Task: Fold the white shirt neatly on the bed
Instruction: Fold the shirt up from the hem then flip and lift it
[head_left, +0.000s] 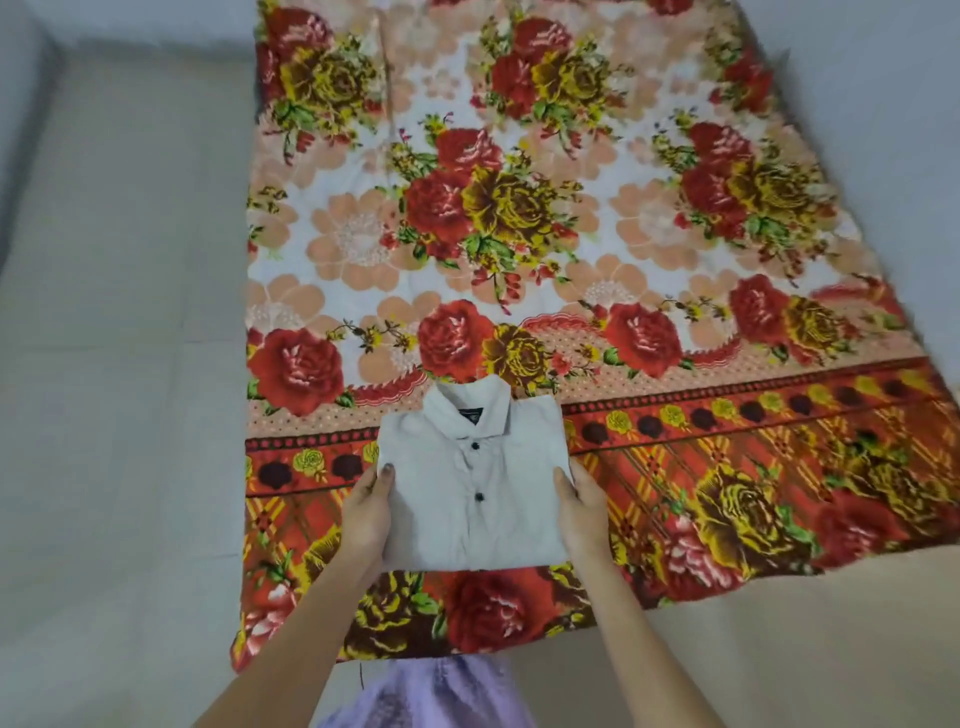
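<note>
The white shirt is folded into a compact rectangle, front side up, collar pointing away from the camera. Two dark buttons are visible down the centre placket, and a small dark label shows inside the collar. It lies on the flowered sheet of the bed, near the bed's near edge.
</note>
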